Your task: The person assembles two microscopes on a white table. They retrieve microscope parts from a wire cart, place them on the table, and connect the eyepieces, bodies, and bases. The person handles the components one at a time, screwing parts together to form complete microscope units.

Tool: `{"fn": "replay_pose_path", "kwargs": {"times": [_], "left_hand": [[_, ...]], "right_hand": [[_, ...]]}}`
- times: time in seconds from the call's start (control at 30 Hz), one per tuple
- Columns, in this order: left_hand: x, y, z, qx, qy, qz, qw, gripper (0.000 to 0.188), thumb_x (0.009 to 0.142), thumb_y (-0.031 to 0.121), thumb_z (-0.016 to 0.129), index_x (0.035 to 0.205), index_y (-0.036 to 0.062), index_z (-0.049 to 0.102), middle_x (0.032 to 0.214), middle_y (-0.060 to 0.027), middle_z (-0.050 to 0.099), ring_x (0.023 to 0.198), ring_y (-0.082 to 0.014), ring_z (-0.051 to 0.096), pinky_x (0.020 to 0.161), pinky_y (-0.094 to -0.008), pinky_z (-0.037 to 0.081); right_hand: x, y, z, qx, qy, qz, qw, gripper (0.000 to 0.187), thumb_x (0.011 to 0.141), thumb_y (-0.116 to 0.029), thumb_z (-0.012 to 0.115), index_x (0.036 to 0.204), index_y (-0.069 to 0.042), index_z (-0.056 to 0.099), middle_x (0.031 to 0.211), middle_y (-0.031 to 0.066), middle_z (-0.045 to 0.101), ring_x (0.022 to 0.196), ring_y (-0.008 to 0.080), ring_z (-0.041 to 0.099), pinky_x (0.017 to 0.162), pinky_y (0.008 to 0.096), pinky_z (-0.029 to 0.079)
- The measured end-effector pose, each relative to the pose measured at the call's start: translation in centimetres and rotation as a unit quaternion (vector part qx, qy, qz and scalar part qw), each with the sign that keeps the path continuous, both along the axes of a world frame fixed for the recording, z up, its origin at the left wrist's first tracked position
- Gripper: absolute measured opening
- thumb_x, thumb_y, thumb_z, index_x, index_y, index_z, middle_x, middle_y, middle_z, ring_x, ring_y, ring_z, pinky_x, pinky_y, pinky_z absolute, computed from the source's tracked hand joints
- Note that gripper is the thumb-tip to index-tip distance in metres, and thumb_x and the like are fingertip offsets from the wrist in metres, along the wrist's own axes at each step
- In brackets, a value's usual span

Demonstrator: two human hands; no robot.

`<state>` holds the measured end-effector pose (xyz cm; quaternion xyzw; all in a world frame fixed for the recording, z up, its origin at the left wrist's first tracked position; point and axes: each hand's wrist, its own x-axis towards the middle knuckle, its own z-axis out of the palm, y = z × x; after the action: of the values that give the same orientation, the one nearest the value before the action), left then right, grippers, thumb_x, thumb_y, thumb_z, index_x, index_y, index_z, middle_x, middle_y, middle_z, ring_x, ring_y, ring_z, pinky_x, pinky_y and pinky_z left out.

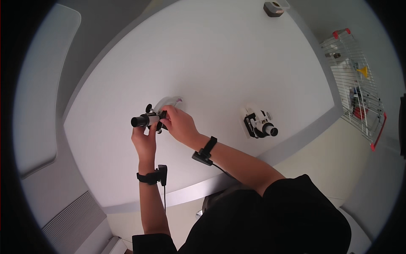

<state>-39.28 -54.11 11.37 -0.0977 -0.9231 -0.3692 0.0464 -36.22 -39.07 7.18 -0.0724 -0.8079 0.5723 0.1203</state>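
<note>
A microscope (153,119) with a white body and a black eyepiece stands on the left part of the table, tilted toward the lower left. My left hand (144,142) is closed around the underside of its tube, just behind the eyepiece. With bent fingers, my right hand (182,125) pinches a dark part on the right side of the same microscope; the fingertips partly cover that part. A pale, rounded piece of the microscope shows beyond my hands. To the right stands a second white and black microscope (258,121), which neither hand touches.
The white table (220,63) has a grey edge. A small dark container (273,9) sits at its far right corner. Beyond the right edge is a wire cart (353,80) with red corners, holding several items and a yellow funnel (362,72). A pale panel (46,84) stands at left.
</note>
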Motion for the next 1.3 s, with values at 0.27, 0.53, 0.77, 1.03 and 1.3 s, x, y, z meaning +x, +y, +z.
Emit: {"fn": "replay_pose_path", "kwargs": {"times": [0.27,0.53,0.77,1.03,1.3], "left_hand": [[0.2,-0.2,-0.2,0.001,0.007,-0.011,1.000,0.032,0.085,0.014,0.078,0.107,-0.0028,0.062,0.098,-0.0177,0.070,0.094,-0.0313,0.071,0.080,-0.0395,0.055],[0.5,0.4,0.3,0.050,0.032,-0.019,0.998,0.028,0.083,0.012,0.077,0.104,-0.0018,0.064,0.091,-0.0162,0.070,0.079,-0.0290,0.067,0.070,-0.0379,0.052],[0.3,-0.6,-0.7,0.007,0.049,-0.037,0.998,0.031,0.083,0.013,0.077,0.104,-0.0025,0.061,0.094,-0.0170,0.068,0.081,-0.0301,0.068,0.068,-0.0394,0.053],[0.6,0.0,0.4,0.027,0.008,-0.028,0.999,0.030,0.085,0.011,0.076,0.107,-0.0022,0.061,0.095,-0.0166,0.069,0.083,-0.0293,0.070,0.071,-0.0380,0.054],[0.7,0.1,0.4,0.069,-0.028,-0.037,0.997,0.032,0.088,0.005,0.073,0.116,-0.0033,0.060,0.103,-0.0106,0.072,0.093,-0.0175,0.070,0.083,-0.0307,0.056]], "right_hand": [[-0.2,-1.3,0.6,-0.049,-0.157,-0.025,0.986,0.033,0.100,-0.036,0.052,0.091,-0.005,0.061,0.067,0.0117,0.062,0.065,0.0331,0.064,0.058,0.0432,0.049],[1.1,-2.4,-0.7,0.035,0.053,-0.073,0.995,0.033,0.086,-0.011,0.069,0.114,-0.007,0.054,0.094,0.0125,0.064,0.082,0.0344,0.065,0.068,0.0439,0.052],[0.7,-2.1,-1.7,-0.029,-0.114,-0.002,0.993,0.029,0.097,-0.023,0.061,0.119,-0.005,0.054,0.085,0.0115,0.068,0.076,0.0285,0.066,0.067,0.0380,0.052],[1.7,-3.0,-0.1,-0.100,-0.034,-0.099,0.990,0.027,0.097,-0.026,0.061,0.114,-0.006,0.054,0.087,0.0116,0.067,0.077,0.0293,0.067,0.067,0.0375,0.052],[1.2,-2.5,-1.1,-0.039,-0.005,-0.048,0.998,0.026,0.092,-0.016,0.066,0.113,-0.006,0.053,0.098,0.0118,0.066,0.083,0.0298,0.067,0.069,0.0389,0.053]]}}
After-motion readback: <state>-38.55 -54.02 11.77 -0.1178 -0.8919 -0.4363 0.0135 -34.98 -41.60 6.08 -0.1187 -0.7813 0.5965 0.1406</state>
